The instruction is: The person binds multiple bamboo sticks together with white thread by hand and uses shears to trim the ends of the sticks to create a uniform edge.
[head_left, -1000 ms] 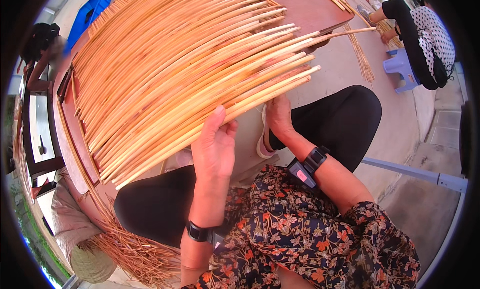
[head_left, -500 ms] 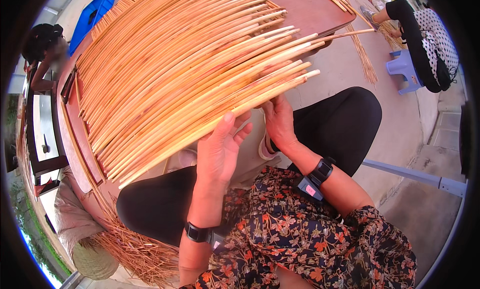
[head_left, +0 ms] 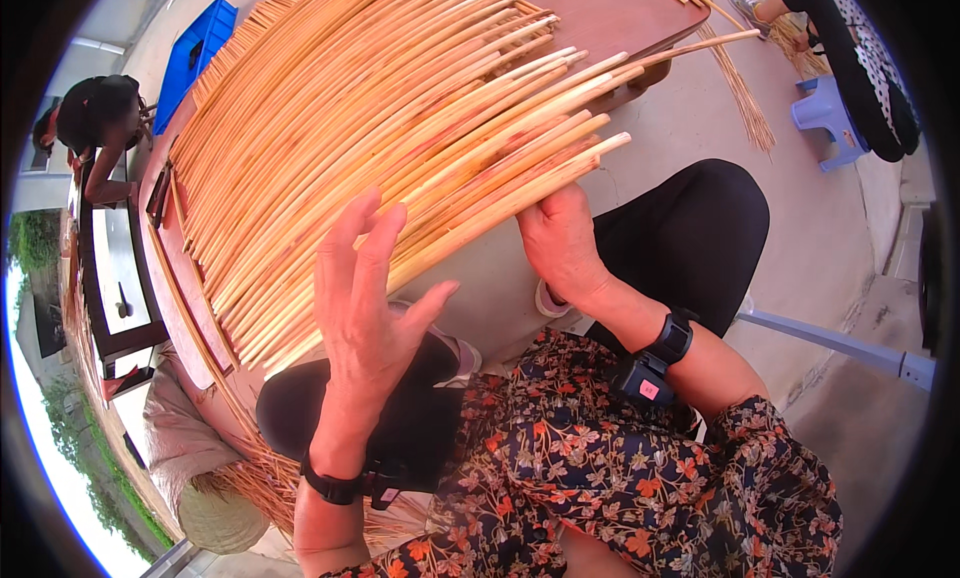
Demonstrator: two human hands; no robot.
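Head view: we look down at a fan of pale cane sticks (head_left: 380, 148) spread over a reddish table (head_left: 620, 13).
Change: our left hand (head_left: 365, 298) has lifted off the sticks since half a second ago.
Left grip: wide, fingers spread, holding nothing.
Right grip: our right hand (head_left: 562, 243) clasps the stick ends.
Packages: a blue crate (head_left: 195, 58) at far left; a lilac stool (head_left: 825, 113) at right.

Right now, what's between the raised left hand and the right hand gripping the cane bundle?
Head view: only the bundle's near cane ends lie between the left hand and the right hand.
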